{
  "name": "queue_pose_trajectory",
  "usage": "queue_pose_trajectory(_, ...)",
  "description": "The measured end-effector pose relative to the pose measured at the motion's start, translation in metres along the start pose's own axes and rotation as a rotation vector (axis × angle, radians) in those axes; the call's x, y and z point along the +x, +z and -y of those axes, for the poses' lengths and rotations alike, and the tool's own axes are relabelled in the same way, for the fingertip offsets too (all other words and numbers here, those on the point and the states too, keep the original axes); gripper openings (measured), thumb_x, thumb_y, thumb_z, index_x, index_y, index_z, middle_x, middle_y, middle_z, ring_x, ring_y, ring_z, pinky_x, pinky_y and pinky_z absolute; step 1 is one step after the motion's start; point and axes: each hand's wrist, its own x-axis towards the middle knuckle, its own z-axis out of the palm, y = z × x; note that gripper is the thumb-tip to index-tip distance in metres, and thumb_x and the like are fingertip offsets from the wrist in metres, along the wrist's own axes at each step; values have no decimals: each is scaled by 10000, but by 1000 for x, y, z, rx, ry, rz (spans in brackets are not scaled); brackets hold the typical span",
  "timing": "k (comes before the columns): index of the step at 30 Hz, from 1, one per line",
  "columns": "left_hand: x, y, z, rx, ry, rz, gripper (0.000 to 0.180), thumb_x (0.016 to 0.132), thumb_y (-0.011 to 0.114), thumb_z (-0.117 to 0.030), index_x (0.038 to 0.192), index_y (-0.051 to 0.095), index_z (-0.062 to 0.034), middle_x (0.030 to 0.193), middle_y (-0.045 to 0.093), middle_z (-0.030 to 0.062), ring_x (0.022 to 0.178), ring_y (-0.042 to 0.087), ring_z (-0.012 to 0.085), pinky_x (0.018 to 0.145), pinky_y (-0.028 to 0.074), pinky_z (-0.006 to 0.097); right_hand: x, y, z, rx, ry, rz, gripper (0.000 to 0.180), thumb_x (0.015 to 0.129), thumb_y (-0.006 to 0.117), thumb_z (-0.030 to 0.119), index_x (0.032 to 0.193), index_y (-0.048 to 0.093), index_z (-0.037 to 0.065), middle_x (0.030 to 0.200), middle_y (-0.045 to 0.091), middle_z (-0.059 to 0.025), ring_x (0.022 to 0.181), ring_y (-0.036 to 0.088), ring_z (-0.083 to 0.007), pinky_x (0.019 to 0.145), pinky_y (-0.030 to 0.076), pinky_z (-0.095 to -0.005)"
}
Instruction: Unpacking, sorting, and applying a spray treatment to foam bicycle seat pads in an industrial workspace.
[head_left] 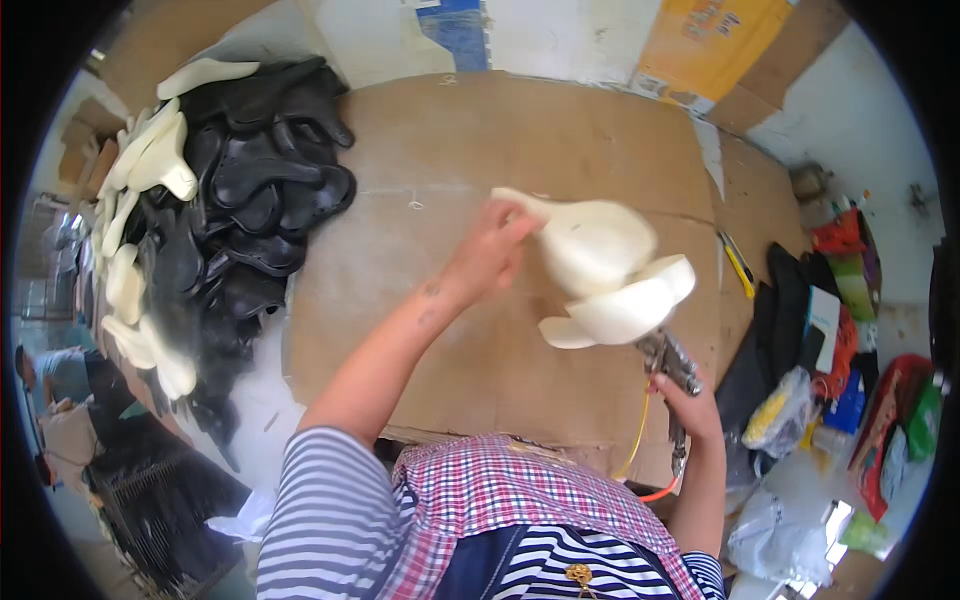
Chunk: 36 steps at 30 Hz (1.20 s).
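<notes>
My left hand (492, 245) is closed on the narrow nose of a cream saddle-shaped foam pad (598, 240), blurred by motion and held tilted above the table. My right hand (690, 405) grips a metal spray gun (670, 362), with a yellow tube and an orange hose (660, 494) below it. Another cream saddle pad (625, 308) is just beyond the gun's front end, overlapping the first in view. I cannot tell whether the two pads touch, or whether the second rests on the cardboard. The cardboard-covered table (450, 340) lies beneath.
Black saddle-shaped pieces (260, 170) are heaped at the left, with several cream pads (160, 150) along their outer side. A yellow utility knife (738, 265) lies to the right, near plastic bags (785, 410) and other clutter. Another person (65, 385) is at the far left.
</notes>
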Motion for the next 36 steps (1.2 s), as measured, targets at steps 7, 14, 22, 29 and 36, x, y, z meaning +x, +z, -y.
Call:
queue_pose_trajectory(7,-117,41,-25,-1009,-1493,-75,415,876,575,-295,1209,493,-63,1138,512,110,906,562,216,719,504,363,-109,-10,-15,68,92,-74,466,816,620,77,1257,484,8,935,581,-36,759,558,-116,704,480,-264)
queue_pose_trajectory(14,-54,108,-53,-639,-1372,139,565,765,694,-333,1198,484,-37,1065,591,120,888,589,249,664,518,388,-163,17,16,104,20,-151,508,814,628,106,1279,453,5,931,587,-52,816,564,-129,739,479,-279)
queue_pose_trajectory(22,-63,52,-48,-727,-950,-308,455,796,637,-65,1226,492,-44,948,619,79,741,629,166,512,525,269,-200,-5,72,250,-298,-62,591,783,652,166,1291,419,-27,933,590,-104,857,572,-179,806,468,-344)
queue_pose_trajectory(29,-87,28,-82,-585,-1020,-271,438,783,648,-54,1210,552,-64,926,628,59,698,612,124,497,505,252,-190,-20,91,120,-442,32,554,771,633,51,1284,433,-20,884,598,-78,774,570,-126,700,468,-262)
queue_pose_trajectory(36,-117,0,-86,-662,-1179,-367,394,765,659,-75,1146,570,-31,917,636,70,699,628,169,496,515,280,-191,-45,66,103,-451,133,563,765,619,41,1289,425,-31,848,601,-95,734,586,-150,695,475,-273)
